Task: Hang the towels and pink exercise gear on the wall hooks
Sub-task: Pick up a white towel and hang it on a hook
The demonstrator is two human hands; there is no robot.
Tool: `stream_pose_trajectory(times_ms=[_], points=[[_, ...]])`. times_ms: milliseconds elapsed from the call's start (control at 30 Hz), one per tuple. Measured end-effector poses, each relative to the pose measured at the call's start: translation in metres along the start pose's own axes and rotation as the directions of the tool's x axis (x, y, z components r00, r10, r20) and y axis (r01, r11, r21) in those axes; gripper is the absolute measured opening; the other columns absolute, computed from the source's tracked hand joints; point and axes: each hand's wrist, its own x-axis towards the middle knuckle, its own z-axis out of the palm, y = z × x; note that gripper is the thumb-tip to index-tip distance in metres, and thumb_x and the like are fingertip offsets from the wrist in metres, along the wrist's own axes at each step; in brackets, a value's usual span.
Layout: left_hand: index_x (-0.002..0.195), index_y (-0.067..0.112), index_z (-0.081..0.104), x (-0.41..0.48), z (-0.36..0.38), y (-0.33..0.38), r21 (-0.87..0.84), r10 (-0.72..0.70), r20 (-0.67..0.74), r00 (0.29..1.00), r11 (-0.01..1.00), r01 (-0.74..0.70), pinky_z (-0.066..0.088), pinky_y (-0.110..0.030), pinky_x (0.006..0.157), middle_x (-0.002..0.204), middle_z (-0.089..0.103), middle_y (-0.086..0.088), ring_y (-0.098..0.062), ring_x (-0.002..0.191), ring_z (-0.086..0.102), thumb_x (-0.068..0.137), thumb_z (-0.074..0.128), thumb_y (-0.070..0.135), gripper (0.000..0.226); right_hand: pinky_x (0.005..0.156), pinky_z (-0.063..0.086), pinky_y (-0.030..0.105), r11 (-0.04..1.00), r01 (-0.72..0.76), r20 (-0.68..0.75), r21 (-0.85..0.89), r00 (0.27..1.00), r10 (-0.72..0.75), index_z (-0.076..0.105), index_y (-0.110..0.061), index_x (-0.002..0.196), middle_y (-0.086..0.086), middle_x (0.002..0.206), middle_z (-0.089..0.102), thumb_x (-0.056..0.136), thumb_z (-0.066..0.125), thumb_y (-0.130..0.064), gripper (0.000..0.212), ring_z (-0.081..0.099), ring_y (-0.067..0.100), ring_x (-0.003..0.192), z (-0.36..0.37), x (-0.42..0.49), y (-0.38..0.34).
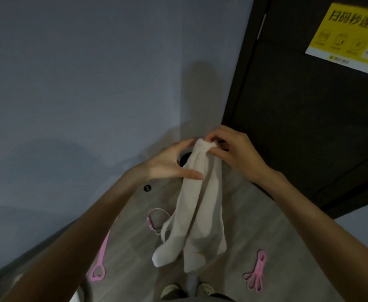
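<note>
A white towel (197, 205) hangs in folds between my hands, in front of the corner where the grey wall meets the dark door. My right hand (233, 152) pinches its top edge between thumb and fingers. My left hand (170, 162) holds the towel just below the top, thumb lying across the cloth and fingers behind it. A small black wall hook (147, 188) sits on the wall below my left wrist. On the floor lie pink exercise pieces: a long band with a heart-shaped end (99, 264), a looped strap (153, 221) and a knotted band (256, 272).
The dark door (309, 118) carries a yellow sticker (350, 35) at the upper right. The grey wall (80, 83) fills the left. My shoes (187, 289) stand on the wood-look floor right under the towel.
</note>
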Motion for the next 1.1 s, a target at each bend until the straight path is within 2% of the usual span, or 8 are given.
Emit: stream_pose_trajectory(times_ms=[100,267,400,533,733,867,967,1100], points=[[0.134,0.023,0.044,0.01,-0.001,0.001,-0.084,0.029,0.01,1.0,0.996,-0.029,0.038,-0.008,0.096,0.125,0.052,0.018,0.007,0.114,0.05,0.079,0.072,0.036,0.063,0.081,0.044,0.006,1.0,0.013,-0.031,-0.017,0.999,-0.013,0.061,-0.016,0.101,-0.02,0.097,0.053,0.086,0.063,-0.01,0.017,0.055,-0.009,0.094,-0.005,-0.002,0.002],[0.117,0.017,0.055,0.026,0.003,-0.009,-0.107,0.022,-0.01,1.0,0.994,-0.023,0.051,-0.023,0.075,0.092,0.062,0.004,-0.009,0.082,0.061,0.086,0.065,0.027,0.034,0.084,0.042,0.006,0.998,-0.008,-0.266,-0.066,0.964,-0.01,0.057,-0.013,0.105,-0.01,0.104,0.052,0.087,0.059,-0.008,0.019,0.052,-0.011,0.096,-0.032,-0.002,0.002],[0.107,0.025,0.057,0.041,0.014,-0.009,-0.157,0.041,-0.054,0.998,0.986,-0.049,0.046,-0.018,0.092,0.106,0.061,0.009,-0.004,0.101,0.059,0.091,0.057,0.027,0.016,0.078,0.042,0.006,0.997,0.005,-0.328,-0.073,0.944,-0.029,0.056,-0.009,0.105,-0.016,0.097,0.049,0.088,0.058,-0.009,0.017,0.052,-0.009,0.088,-0.054,0.004,-0.001],[0.097,0.016,0.056,0.057,0.016,0.005,-0.164,0.04,-0.172,0.984,0.984,-0.069,0.042,-0.011,0.083,0.094,0.059,0.007,0.001,0.088,0.056,0.097,0.047,0.016,0.009,0.075,0.042,0.008,0.987,0.021,-0.331,-0.158,0.941,-0.073,0.056,-0.012,0.102,-0.003,0.098,0.051,0.087,0.057,-0.015,0.015,0.05,-0.004,0.082,-0.066,0.003,0.005],[0.097,0.016,0.053,0.075,0.0,0.017,0.245,0.19,-0.554,0.811,0.968,-0.059,0.041,-0.02,0.075,0.099,0.048,-0.002,-0.009,0.085,0.047,0.099,0.042,0.02,0.011,0.081,0.043,0.01,0.953,0.03,-0.226,-0.302,0.969,-0.103,0.056,-0.015,0.105,-0.006,0.109,0.049,0.088,0.056,-0.015,0.017,0.051,-0.004,0.094,-0.073,-0.01,0.019],[0.098,0.016,0.048,0.077,0.001,0.04,0.175,0.195,-0.665,0.721,0.979,-0.103,0.049,-0.029,0.063,0.076,0.061,-0.003,-0.016,0.067,0.058,0.1,0.039,0.023,0.012,0.086,0.049,0.027,0.912,0.058,-0.226,-0.407,0.961,-0.162,0.056,-0.013,0.109,0.005,0.117,0.052,0.089,0.051,-0.022,0.022,0.055,0.014,0.104,-0.072,-0.016,0.022],[0.104,0.017,0.047,0.074,0.009,0.052,-0.165,0.146,-0.551,0.821,0.946,-0.279,0.053,-0.022,0.08,0.092,0.07,-0.001,-0.01,0.089,0.068,0.1,0.041,0.02,0.007,0.085,0.049,0.026,0.903,0.087,-0.286,-0.421,0.932,-0.224,0.058,-0.008,0.107,0.011,0.114,0.054,0.09,0.052,-0.018,0.021,0.055,0.015,0.102,-0.072,-0.016,0.028],[0.11,0.022,0.049,0.073,0.022,0.059,-0.261,0.207,-0.25,0.946,0.926,-0.272,0.047,-0.022,0.092,0.109,0.063,0.007,-0.006,0.103,0.063,0.098,0.045,0.017,0.014,0.088,0.044,0.014,0.929,0.092,-0.387,-0.358,0.891,-0.238,0.057,-0.009,0.105,0.013,0.111,0.055,0.088,0.054,-0.016,0.019,0.052,0.009,0.101,-0.07,-0.012,0.033]])
